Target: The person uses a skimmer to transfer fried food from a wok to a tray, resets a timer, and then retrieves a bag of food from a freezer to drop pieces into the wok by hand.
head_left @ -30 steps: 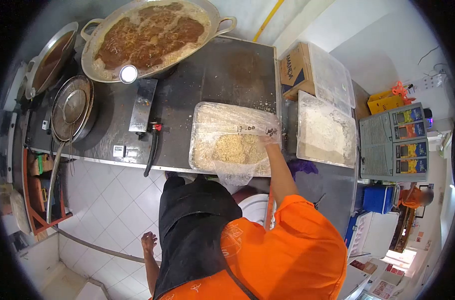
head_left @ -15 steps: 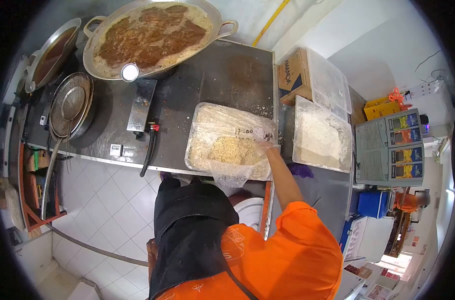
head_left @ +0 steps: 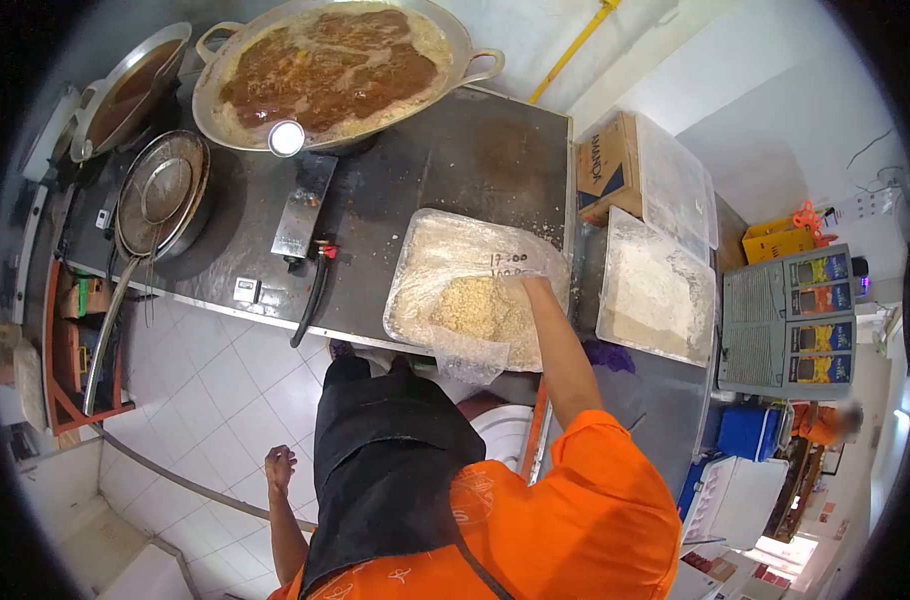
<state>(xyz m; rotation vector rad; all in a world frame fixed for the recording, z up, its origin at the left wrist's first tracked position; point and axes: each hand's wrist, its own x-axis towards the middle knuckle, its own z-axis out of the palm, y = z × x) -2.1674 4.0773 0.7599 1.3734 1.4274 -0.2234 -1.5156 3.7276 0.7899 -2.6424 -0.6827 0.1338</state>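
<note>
My right hand [head_left: 528,277] reaches over a pale tray [head_left: 391,322] on the counter. A clear plastic bag [head_left: 465,235] with black handwriting lies over the tray and covers my fingers. Yellowish crumbs [head_left: 472,305] show under and beside the plastic, close to my right hand. Away from the counter, my left hand [head_left: 280,467] hangs over the tiled floor. Its fingers are loosely curled and slightly apart, with nothing visible in them.
A large two-handled pan [head_left: 210,110] of bubbling brown liquid stands at the back. Left are strainers [head_left: 165,190] and another pan [head_left: 180,45]. A white timer [head_left: 246,290] lies near the front edge. Right are a powder-filled bin [head_left: 655,295] and a cardboard box [head_left: 607,165].
My left hand has swung out to the left from beside the apron. My right hand has shifted slightly up and left in the bag, and the plastic has moved. The whole view has shifted.
</note>
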